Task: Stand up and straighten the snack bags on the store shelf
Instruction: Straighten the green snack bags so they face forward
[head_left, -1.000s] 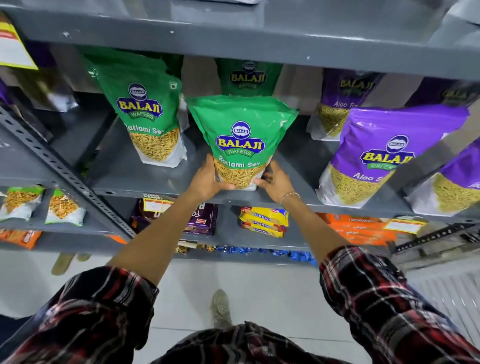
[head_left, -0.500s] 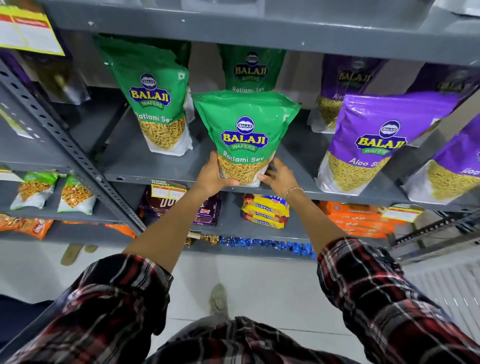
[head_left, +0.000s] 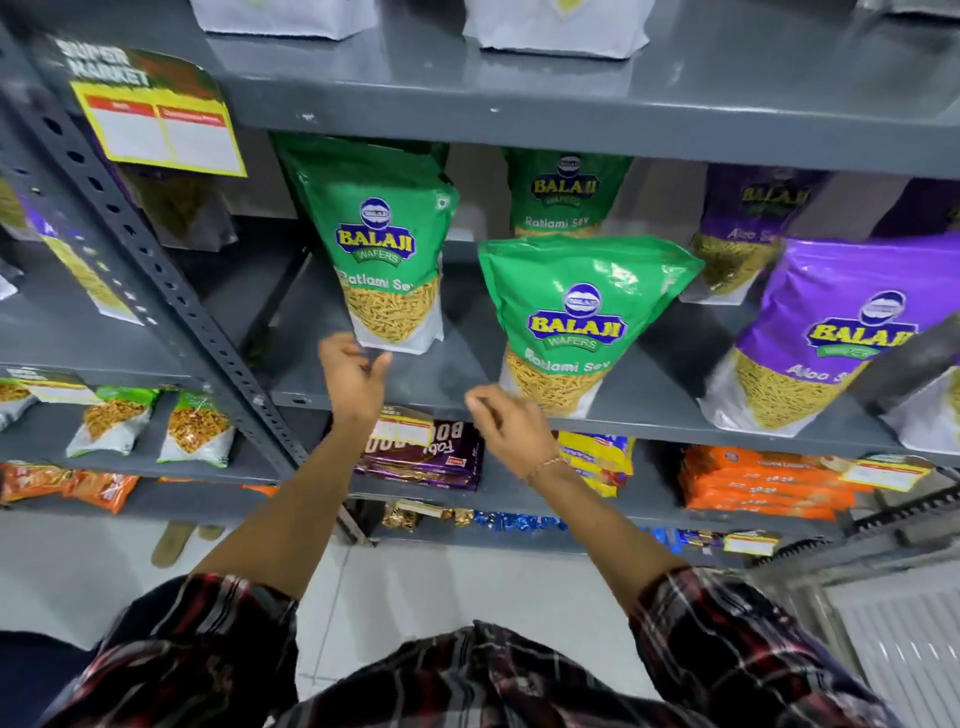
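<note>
- A green snack bag (head_left: 582, 322) marked "Ratlami Sev" stands upright at the front edge of the grey metal shelf (head_left: 457, 379), near the middle of the view.
- A second green bag (head_left: 387, 249) stands to its left and further back on the same shelf, leaning a little, its top near the shelf above.
- A third green bag (head_left: 563, 195) stands behind the front one, partly hidden by it.
- Your left hand (head_left: 353, 376) reaches up just below the base of the second bag, fingers spread apart, holding nothing; the picture is too blurred to tell whether the fingertips touch it.
- Your right hand (head_left: 511, 431) hovers at the shelf edge just left of the front bag's base, fingers loosely curled, its grip empty.
- To the right on the same shelf stands a purple bag (head_left: 826, 332) marked "Aloo Sev", with more purple bags behind and beside it.
- A yellow and red price card (head_left: 156, 117) hangs at the upper left.
- The shelf below carries dark purple packs (head_left: 421, 452), yellow packs (head_left: 597, 460) and orange packs (head_left: 758, 483).
- Your checked sleeves fill the bottom of the view.
</note>
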